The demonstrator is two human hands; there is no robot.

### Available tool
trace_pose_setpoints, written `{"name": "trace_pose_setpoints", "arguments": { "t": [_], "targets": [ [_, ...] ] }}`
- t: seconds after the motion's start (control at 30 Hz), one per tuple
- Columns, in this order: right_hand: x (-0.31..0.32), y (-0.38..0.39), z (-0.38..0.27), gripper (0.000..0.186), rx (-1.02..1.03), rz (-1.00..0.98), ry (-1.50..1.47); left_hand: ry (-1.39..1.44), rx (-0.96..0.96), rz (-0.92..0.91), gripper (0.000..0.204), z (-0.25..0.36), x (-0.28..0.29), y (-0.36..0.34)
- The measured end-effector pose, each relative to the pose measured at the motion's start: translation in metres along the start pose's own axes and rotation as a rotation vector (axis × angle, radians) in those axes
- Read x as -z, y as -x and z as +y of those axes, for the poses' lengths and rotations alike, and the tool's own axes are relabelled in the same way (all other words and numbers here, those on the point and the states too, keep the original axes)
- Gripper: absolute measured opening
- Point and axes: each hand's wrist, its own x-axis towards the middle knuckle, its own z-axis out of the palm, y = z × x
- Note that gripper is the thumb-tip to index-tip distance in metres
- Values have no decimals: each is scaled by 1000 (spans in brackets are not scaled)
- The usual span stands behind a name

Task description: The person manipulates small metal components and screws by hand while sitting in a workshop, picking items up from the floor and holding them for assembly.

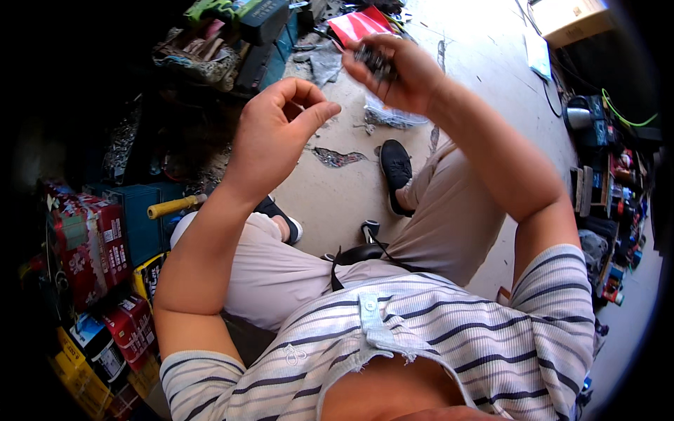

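My right hand (404,74) is raised ahead of me, palm up and cupped, its fingers curled round a heap of small dark metal parts (375,63). The parts look like screws or similar hardware, too small to tell apart. To its left, my left hand (270,133) hangs in the air with the fingers bent in and the thumb tip close to the index finger. Whatever that pinch may hold does not show. Below the right hand, a clear plastic bag (397,116) lies on the floor, partly hidden by the hand and wrist.
A red and white sheet (361,27) and a grey cloth (324,64) lie on the floor ahead. Stacked boxes (91,245) and a yellow handle (175,206) are at my left. A cardboard box (569,21) stands far right, above cluttered shelves (611,203).
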Motion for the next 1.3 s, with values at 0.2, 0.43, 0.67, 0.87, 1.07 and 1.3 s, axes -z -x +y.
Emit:
{"name": "trace_pose_setpoints", "arguments": {
  "t": [0.2, 0.43, 0.67, 0.87, 1.07, 1.3],
  "targets": [
    [59, -27, -64, 22, 146, -19, 151, -113, -29, -55, 12, 7, 0, 13],
    [182, -53, -18, 20, 1, 470, 32, -282, -138, -96, 7, 0, 5, 14],
    [273, -85, 31, 18, -61, 678, -57, -371, -110, -142, 7, 2, 10, 23],
    [302, -103, 43, 14, -138, 806, 15, -336, -128, -172, 12, 0, 11, 22],
    [304, -101, 54, 13, -230, 830, 309, -382, -170, -214, 13, -3, 12, 24],
    [279, -95, 44, 34, -172, 900, 613, -461, -244, -238, 13, -5, 12, 31]
  ]
}}
